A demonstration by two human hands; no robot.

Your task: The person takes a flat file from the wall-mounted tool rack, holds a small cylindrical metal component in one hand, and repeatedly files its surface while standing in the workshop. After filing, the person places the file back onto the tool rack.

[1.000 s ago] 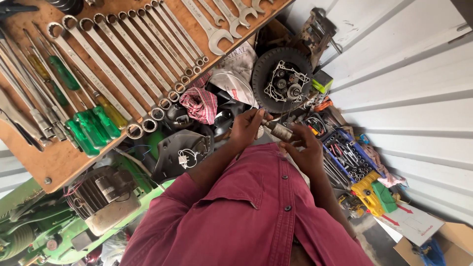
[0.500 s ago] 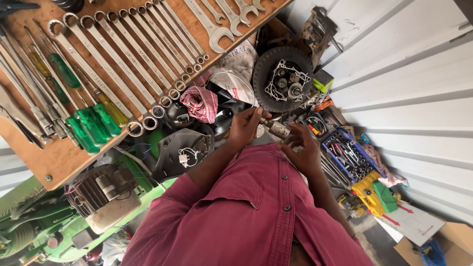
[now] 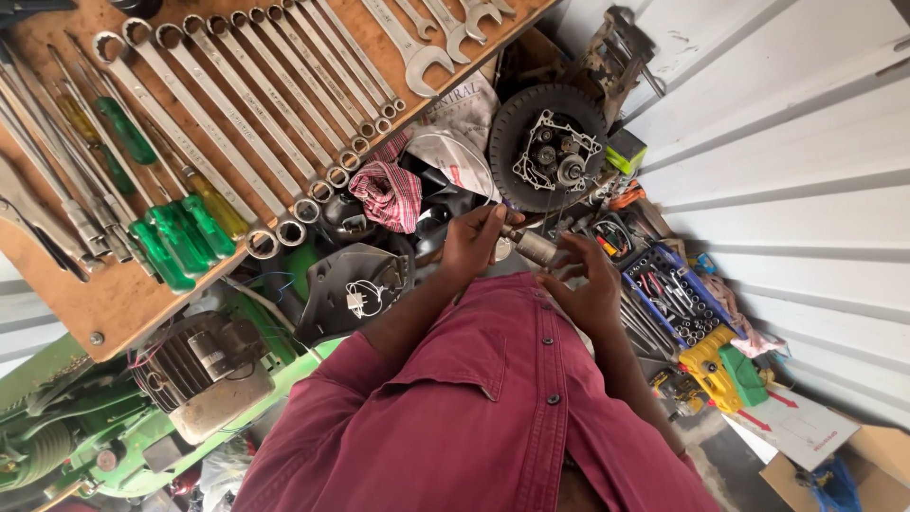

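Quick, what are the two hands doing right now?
Left hand: closed, gripping one end of the small metal cylinder.
Right hand: fingers curled round the cylinder's other end, holding it too.

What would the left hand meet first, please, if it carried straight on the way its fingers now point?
The left hand points up and right at the small metal cylinder it already grips with the right hand. Past that, probably the round black engine part, though depth is unclear.
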